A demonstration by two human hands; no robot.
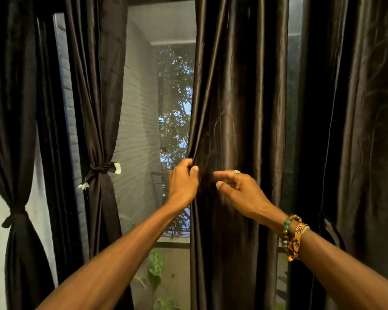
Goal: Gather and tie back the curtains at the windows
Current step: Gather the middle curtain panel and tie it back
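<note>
A pale grey painted brick wall (137,121) fills the centre-left of the frame, dark green leafy tree branches (175,90) against blue sky show just right of it, and a broad-leaved green plant (155,267) sits at the bottom centre.

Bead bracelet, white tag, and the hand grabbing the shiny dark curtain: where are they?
Green and brown bead bracelet (287,226): head view, green bead.
White tag (117,168): head view, its middle.
Left hand (182,183): head view, its back, gripping the shiny dark curtain (233,108).
</note>
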